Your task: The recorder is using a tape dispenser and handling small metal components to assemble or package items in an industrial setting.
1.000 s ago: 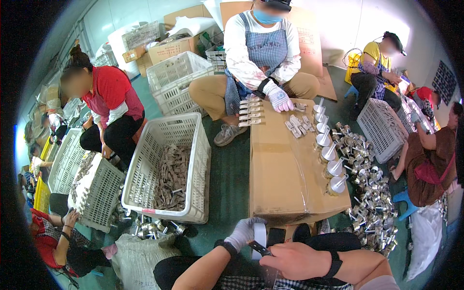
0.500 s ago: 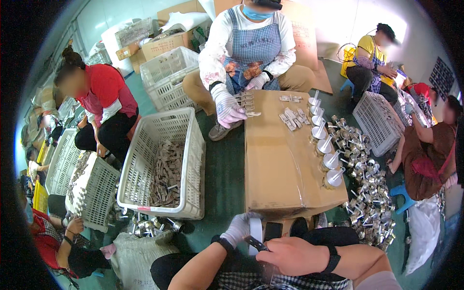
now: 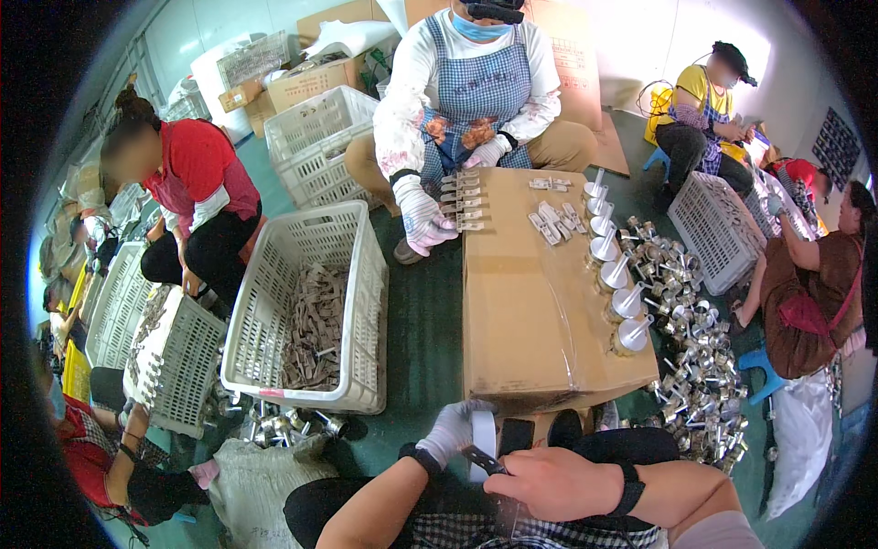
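Observation:
At the near edge of the cardboard box, my left hand [image 3: 450, 434], in a pale glove, is closed on a white roll-like piece [image 3: 485, 434], which looks like a tape roll seen edge-on. My bare right hand [image 3: 558, 485] is closed around a dark-handled tool [image 3: 485, 460]. The tool's front end lies against the white piece, and I cannot make out its exact kind. Beside my hands rests a dark flat rectangular thing [image 3: 518, 437]. Checked cloth [image 3: 558, 534] covers my lap.
Metal cups with white funnel-like tops [image 3: 629, 302] line the right edge of the cardboard box [image 3: 512, 320]. Flat metal clips [image 3: 553, 222] lie on it. A co-worker's gloved hand [image 3: 426, 220] is across from me. A white crate [image 3: 375, 320] stands left; metal cups [image 3: 695, 384] pile up right.
The co-worker's gloved hand opposite has drawn back a little to the left from the row of clips along the box edge. My own hands have hardly moved.

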`<state>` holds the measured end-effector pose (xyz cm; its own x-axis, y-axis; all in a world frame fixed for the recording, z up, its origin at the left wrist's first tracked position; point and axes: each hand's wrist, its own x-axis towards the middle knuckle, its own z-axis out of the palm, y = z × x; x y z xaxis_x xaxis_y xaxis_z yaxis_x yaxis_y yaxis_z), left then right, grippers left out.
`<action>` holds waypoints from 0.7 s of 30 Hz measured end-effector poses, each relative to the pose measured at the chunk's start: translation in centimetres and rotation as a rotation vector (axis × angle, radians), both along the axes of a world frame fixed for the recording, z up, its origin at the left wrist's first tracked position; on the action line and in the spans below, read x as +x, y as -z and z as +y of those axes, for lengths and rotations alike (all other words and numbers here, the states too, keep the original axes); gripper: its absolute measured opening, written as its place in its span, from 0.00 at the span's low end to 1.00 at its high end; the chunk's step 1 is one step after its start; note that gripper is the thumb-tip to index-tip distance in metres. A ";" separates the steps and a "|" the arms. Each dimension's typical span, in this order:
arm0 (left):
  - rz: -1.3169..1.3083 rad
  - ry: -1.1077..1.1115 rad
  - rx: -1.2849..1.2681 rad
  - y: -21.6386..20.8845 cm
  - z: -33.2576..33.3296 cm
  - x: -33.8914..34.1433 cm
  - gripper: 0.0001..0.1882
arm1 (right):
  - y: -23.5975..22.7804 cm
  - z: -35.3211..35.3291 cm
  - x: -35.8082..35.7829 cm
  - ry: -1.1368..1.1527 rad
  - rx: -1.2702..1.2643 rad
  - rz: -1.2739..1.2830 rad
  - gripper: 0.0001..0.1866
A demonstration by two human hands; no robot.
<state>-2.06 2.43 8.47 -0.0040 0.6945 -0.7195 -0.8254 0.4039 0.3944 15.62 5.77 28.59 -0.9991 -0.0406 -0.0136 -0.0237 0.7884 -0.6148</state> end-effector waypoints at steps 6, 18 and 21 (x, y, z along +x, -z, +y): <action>0.286 0.201 0.284 5.2 -1.1 -0.9 0.18 | 0.0 -0.1 0.0 -0.005 -0.013 0.008 0.09; -0.199 0.047 0.160 3.0 -0.6 -1.1 0.13 | -0.1 0.0 0.1 0.014 -0.004 0.008 0.09; -0.200 0.038 0.137 3.2 -0.6 -1.1 0.13 | -0.3 -0.1 0.0 0.014 -0.003 0.002 0.09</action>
<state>-3.17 1.81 5.30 0.1571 0.7823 -0.6027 -0.8777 0.3904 0.2780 15.64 5.67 28.88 -0.9996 -0.0271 -0.0115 -0.0142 0.7867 -0.6171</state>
